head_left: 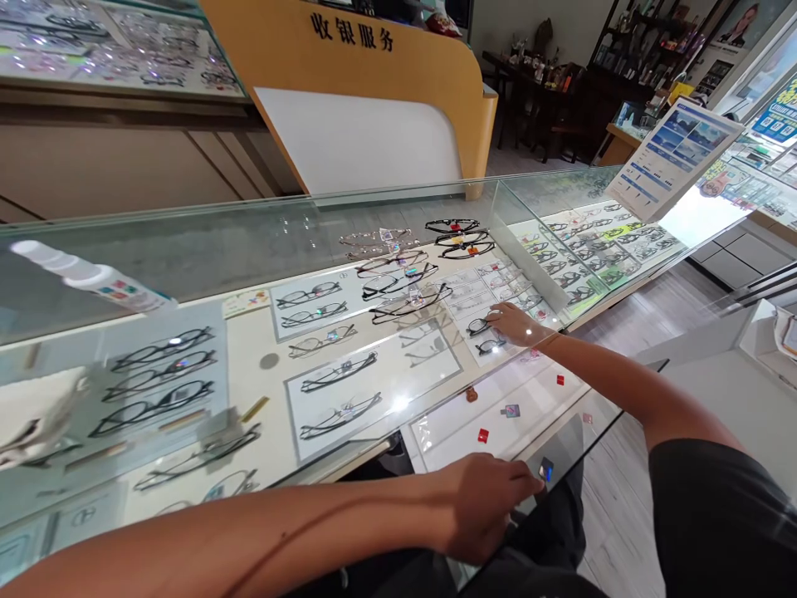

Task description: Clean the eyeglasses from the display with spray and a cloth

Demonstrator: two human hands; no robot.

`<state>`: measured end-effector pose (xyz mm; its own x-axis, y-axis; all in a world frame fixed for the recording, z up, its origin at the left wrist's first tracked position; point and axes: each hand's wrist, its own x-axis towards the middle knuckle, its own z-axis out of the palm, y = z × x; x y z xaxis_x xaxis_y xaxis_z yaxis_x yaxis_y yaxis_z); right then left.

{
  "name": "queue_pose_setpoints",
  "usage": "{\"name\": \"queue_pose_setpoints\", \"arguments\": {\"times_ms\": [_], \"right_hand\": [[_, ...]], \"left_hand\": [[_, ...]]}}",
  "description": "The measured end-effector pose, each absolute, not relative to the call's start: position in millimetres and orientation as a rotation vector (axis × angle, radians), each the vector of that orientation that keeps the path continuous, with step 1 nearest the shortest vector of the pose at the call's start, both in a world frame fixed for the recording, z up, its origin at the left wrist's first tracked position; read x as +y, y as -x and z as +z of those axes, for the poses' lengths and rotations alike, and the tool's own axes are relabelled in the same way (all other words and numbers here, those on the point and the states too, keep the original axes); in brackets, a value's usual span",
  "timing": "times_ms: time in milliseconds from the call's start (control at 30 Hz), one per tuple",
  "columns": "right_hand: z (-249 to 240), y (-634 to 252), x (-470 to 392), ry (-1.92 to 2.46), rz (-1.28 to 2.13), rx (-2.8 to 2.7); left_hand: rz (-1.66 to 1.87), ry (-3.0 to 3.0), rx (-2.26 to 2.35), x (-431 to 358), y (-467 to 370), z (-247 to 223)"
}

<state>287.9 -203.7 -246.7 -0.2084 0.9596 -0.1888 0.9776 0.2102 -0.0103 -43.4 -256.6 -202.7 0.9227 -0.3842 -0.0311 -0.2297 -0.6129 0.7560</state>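
My right hand (515, 325) reaches inside the glass display case, its fingertips at a small pair of dark-framed glasses (482, 323). Another dark pair (491, 345) lies just below it. My left hand (482, 505) is at the near glass edge, fingers bent together beside a small dark, shiny tag (546, 469); whether it grips the tag is unclear. Between my hands a white drawer or tray (445, 425) holds a red tag (483, 435), a grey tag (511, 411), a brown piece (471, 394) and another red tag (560, 380).
Several rows of glasses (339, 371) fill the case. A white spray bottle (100, 278) stands on the glass at left, above a white cloth or bag (41, 411). A sign (672, 158) stands at right. Behind is a yellow and white counter (367, 137).
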Motion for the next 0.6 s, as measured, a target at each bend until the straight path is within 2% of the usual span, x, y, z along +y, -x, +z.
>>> {"name": "queue_pose_setpoints", "arguments": {"times_ms": [400,600], "right_hand": [[-213,-259,-216,-2.058,-0.359,2.159],[-168,-212,-272,-1.971,-0.748,2.006]], "left_hand": [[-0.308,-2.247,-0.405,-254,41,-179],[-0.240,-2.240,-0.398,-254,41,-179]]}}
